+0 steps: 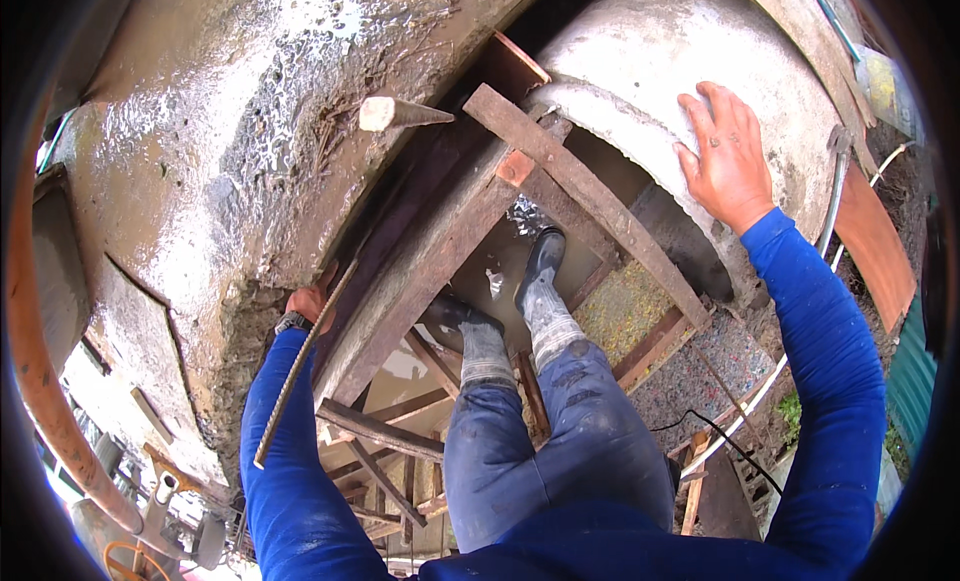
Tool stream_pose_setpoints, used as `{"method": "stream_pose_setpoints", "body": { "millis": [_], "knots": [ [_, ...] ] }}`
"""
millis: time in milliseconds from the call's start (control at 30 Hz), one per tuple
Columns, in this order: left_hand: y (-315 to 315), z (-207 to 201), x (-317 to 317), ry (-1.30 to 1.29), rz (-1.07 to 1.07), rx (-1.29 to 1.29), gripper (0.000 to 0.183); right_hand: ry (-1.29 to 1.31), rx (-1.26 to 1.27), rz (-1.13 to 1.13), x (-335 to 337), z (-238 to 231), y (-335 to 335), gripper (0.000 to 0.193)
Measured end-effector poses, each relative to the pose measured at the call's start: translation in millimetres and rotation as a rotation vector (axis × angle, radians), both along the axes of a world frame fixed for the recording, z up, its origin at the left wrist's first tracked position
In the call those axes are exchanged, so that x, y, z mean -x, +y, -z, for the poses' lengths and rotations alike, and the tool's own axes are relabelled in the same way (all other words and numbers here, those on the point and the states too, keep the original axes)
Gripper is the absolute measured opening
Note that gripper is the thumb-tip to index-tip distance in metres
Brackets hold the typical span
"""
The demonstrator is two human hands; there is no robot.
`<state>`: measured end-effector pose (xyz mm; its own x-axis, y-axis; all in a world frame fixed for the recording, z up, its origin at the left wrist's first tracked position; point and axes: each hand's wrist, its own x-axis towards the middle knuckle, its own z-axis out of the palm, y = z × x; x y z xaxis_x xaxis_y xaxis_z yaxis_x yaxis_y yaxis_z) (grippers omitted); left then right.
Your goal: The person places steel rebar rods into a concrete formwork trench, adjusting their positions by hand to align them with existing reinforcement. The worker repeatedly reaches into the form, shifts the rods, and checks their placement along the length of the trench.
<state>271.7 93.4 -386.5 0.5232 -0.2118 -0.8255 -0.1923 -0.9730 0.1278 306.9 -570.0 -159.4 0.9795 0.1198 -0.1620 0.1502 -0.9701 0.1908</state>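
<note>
My right hand (728, 166) lies flat with its fingers spread on a large, rounded, pale concrete form (640, 41). At the broken edge of the wet, muddy slab (190, 191) is my left hand (310, 302), with a dark watch on the wrist. Its fingers are mostly hidden, so I cannot tell what they grip. A ribbed steel rod (305, 366) slants across in front of my left wrist. Between my arms a thick timber beam (420, 271) runs diagonally, and a wooden plank (585, 191) crosses near its upper end.
My boots (541, 266) stand in muddy water among wooden struts (385, 429). A pointed wooden stake (400, 114) juts out over the slab's edge. Speckled boards (625, 306) lie right of my legs. A pale hose (745, 406) curves past my right arm; an orange pipe (50, 411) bends at far left.
</note>
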Motion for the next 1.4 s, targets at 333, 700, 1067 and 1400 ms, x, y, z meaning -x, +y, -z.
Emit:
{"method": "stream_pose_setpoints", "body": {
  "millis": [333, 700, 1067, 1400],
  "knots": [
    [-6, 0, 13, -0.046, -0.130, -0.120, 0.057, -0.014, -0.012, -0.007, 0, 0, 1, 0.056],
    [-11, -46, 6, 0.037, -0.162, -0.159, 0.064, -0.014, 0.001, 0.005, 5, -4, -4, 0.056],
    [15, 40, 12, 0.043, 0.010, -0.079, 0.060, 0.005, -0.008, -0.004, 0, 1, 0, 0.058],
    [-24, 36, 5, -0.049, 0.073, 0.023, 0.081, 0.006, 0.030, -0.027, 2, 5, -5, 0.058]
  ]
}}
